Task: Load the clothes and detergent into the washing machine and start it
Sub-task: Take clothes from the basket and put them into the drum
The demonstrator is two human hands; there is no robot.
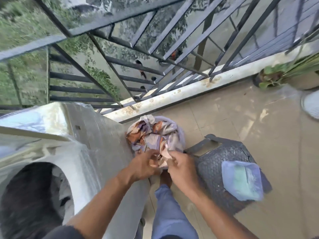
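Left hand [144,165]: reaching down and forward, fingers curling inward.
Right hand [179,167]: reaching alongside it, fingers pinching.
Arms: both stretching forward.

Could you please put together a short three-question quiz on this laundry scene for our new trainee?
1. True or false: the washing machine drum opening is already open.
2. What sits on the dark stool? A) a pouch B) a shoe C) a bottle
3. Fill in: both hands, left hand and right hand, reach into the patterned clothes in the ____ on the floor.

Key: 1 true; 2 A; 3 basket.
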